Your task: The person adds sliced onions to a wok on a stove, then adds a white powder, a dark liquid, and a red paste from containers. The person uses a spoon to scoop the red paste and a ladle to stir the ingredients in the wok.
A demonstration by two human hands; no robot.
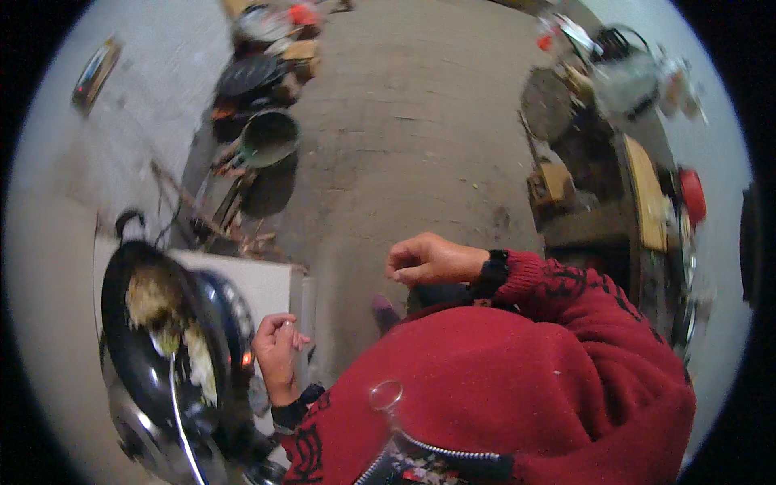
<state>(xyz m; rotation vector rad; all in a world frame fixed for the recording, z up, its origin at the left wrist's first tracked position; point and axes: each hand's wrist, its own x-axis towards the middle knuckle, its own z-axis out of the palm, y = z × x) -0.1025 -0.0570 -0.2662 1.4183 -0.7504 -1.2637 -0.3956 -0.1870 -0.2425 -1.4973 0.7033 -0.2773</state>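
Note:
A black wok [129, 356] with cooked food [149, 299] inside rests on a round dark cooker with a lit red display [246, 358] at the left. A metal utensil [182, 424] lies in the wok, its handle toward the lower edge. Just right of the cooker, my left hand [279, 352] is open and empty, fingers loosely bent and slightly apart, beside a white tabletop [267, 287]. My right hand [428, 259] is held before the red knitted sweater [517, 364], fingers curled closed with nothing visible in them.
A brick floor [412, 121] runs ahead. Along the left wall stand a green pan [271, 141], dark cookware [250, 77] and sticks [186, 194]. The right side holds a wooden board [643, 194], a red basin [691, 196], bags [626, 85] and a round grey lid [546, 105].

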